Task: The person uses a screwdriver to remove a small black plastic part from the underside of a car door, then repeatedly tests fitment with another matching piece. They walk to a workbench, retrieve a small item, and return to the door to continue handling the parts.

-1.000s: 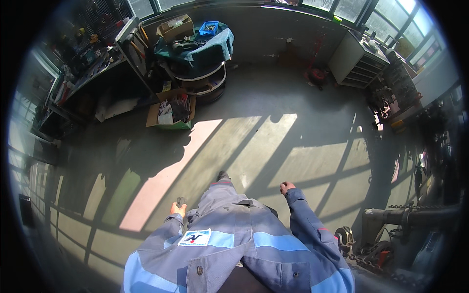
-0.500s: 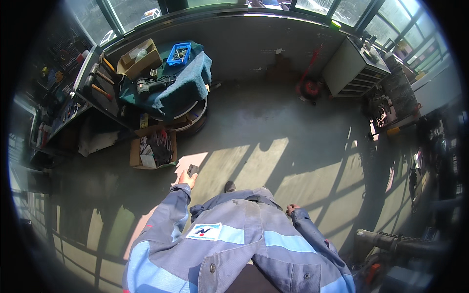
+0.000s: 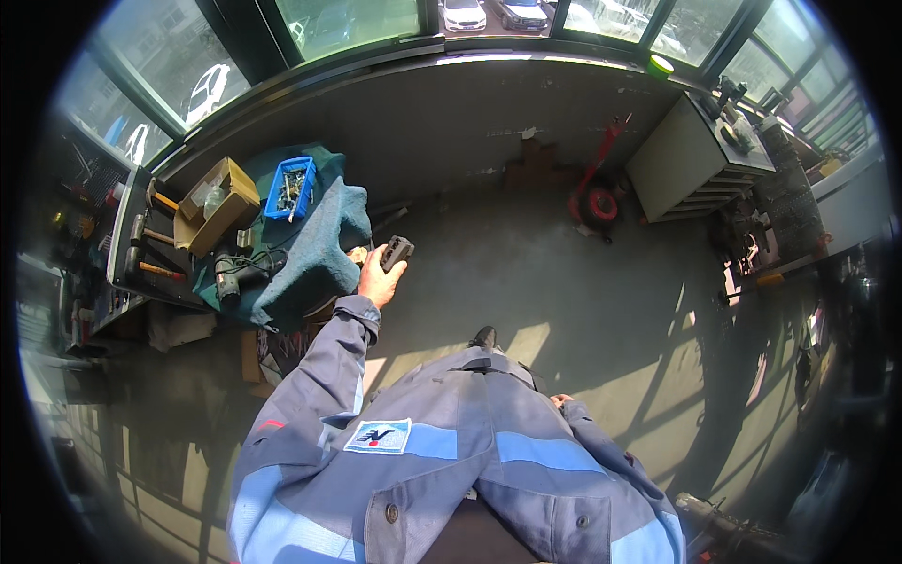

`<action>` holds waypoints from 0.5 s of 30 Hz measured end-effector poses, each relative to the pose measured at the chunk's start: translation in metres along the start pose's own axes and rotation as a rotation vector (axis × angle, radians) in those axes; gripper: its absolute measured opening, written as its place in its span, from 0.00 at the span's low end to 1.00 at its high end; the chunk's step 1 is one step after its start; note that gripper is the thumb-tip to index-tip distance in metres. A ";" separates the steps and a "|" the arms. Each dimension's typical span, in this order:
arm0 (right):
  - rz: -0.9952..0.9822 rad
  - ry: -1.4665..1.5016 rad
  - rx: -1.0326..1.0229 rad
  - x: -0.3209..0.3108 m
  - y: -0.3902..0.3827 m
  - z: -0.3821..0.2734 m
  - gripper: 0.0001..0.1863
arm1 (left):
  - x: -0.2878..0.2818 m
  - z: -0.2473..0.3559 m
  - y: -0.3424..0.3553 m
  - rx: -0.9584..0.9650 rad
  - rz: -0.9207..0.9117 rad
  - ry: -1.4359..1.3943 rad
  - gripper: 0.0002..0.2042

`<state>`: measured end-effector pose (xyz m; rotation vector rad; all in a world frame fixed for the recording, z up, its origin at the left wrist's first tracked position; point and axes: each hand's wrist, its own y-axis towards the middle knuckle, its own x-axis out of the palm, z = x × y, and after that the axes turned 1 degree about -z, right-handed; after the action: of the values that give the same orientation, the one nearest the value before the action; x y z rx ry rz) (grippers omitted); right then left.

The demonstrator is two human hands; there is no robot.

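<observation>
My left hand (image 3: 378, 283) is closed around a small dark grey block-shaped piece (image 3: 397, 251), which looks like metal with recesses; its exact kind does not show. The hand is raised in front of me, just right of a round table draped with a blue-green cloth (image 3: 324, 230). At my right side, my right hand (image 3: 561, 400) hangs low by the jacket hem. Its fingers are mostly hidden, and nothing can be seen in it.
The draped table carries a blue bin (image 3: 291, 188) of small metal parts, a cardboard box (image 3: 216, 209) and a corded power tool (image 3: 235, 273). Hammers (image 3: 155, 244) lie on the bench at left. Ahead right stand a red jack (image 3: 598, 202) and a drawer cabinet (image 3: 691, 160).
I have come forward, closer to the draped table and the windows. My left hand has risen and reached further out with the dark piece still in it.
</observation>
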<state>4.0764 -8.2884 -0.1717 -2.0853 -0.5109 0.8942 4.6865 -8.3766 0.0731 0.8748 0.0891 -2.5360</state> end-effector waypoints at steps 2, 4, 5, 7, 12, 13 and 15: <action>0.077 0.355 0.082 -0.037 0.056 -0.066 0.16 | 0.015 0.020 0.055 0.008 0.068 0.061 0.29; 0.116 0.435 0.067 -0.083 0.104 -0.123 0.15 | 0.023 0.038 0.105 -0.013 0.041 -0.015 0.29; 0.129 0.416 -0.036 -0.105 0.125 -0.148 0.14 | 0.027 0.046 0.131 0.013 0.038 0.002 0.29; 0.194 0.354 -0.154 -0.146 0.170 -0.199 0.13 | 0.040 0.063 0.186 0.050 0.061 -0.021 0.27; 0.271 0.381 -0.152 -0.193 0.245 -0.272 0.12 | 0.081 0.086 0.351 0.081 -0.005 0.044 0.30; 0.241 0.422 -0.145 -0.197 0.250 -0.279 0.12 | 0.090 0.090 0.385 0.077 -0.023 0.075 0.33; 0.207 0.470 -0.040 -0.204 0.253 -0.289 0.15 | 0.111 0.099 0.454 0.108 -0.076 0.105 0.33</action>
<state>4.1674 -8.7138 -0.1613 -2.3166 -0.0657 0.4770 4.7522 -8.8468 0.1238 1.0661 0.0192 -2.5841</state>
